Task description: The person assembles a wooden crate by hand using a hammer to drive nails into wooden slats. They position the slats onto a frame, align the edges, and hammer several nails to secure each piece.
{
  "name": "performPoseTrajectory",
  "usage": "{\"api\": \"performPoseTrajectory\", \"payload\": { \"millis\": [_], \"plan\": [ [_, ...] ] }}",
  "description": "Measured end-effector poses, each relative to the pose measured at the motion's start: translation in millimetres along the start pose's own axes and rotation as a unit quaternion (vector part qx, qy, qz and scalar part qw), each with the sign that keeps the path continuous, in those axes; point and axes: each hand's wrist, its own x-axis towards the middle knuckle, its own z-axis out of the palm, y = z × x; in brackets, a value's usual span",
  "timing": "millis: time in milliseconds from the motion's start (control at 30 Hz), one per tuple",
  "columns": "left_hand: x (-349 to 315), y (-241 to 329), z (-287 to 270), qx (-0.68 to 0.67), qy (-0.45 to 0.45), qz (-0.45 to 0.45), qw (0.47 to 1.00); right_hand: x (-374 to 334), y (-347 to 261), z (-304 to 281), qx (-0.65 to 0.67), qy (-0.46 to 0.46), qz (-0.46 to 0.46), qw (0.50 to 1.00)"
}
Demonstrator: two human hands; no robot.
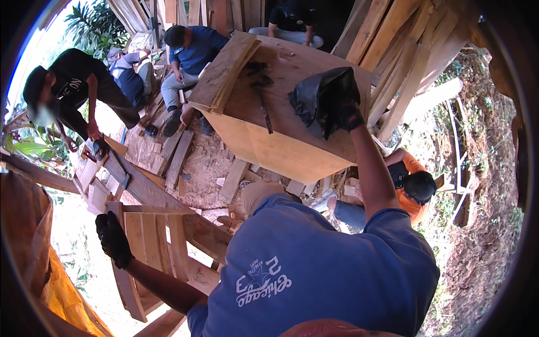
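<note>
My right hand [346, 115], in a dark glove, is closed on the edge of a black plastic bag [315, 92], with its fingertips partly lost against the bag. The bag lies on top of a large plywood box [286, 151]. Left of it on the box are a slim dark tool [265, 115], whose kind I cannot make out, and a crumpled black item [257, 72]. Out to the left, my left hand [114, 240] wears a black glove. Its fingers are loosely bent and seem to hold nothing. It is beside the upright of a wooden frame [128, 289]; I cannot tell whether they touch.
Flat boards [224, 70] lie along the box's left edge. Long planks [387, 42] lean behind it. A person in black [84, 84] bends over wood at left; a person in navy [196, 53] sits behind the box. A person in orange [416, 185] is low at right.
</note>
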Motion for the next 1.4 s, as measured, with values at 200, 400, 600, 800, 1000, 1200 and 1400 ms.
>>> {"api": "performPoseTrajectory", "payload": {
  "millis": [200, 400, 600, 800, 1000, 1200, 1400],
  "plan": [
    [-4, 3, -1, 0.003, 0.023, -0.002, 1.000, 8, -1, 10, 0.022, 0.040, 0.004, 0.999],
    [-4, -1, -6, -0.023, 0.020, 0.007, 1.000, 10, -2, 13, 0.028, 0.087, 0.012, 0.996],
    [-10, 17, -9, -0.033, 0.017, 0.007, 0.999, 7, 5, 26, 0.016, 0.145, 0.017, 0.989],
    [-10, 10, -5, -0.008, 0.031, 0.002, 0.999, 10, 5, 62, -0.057, 0.331, -0.008, 0.942],
    [-5, 3, -4, 0.003, 0.074, 0.003, 0.997, 13, 31, 89, -0.051, 0.456, -0.082, 0.885],
    [-5, -24, 9, 0.025, 0.069, 0.025, 0.997, 47, 61, 114, 0.046, 0.481, -0.089, 0.871],
    [-5, -16, 8, 0.054, 0.079, 0.047, 0.994, 59, 86, 113, 0.118, 0.457, -0.090, 0.877]
  ]
}}
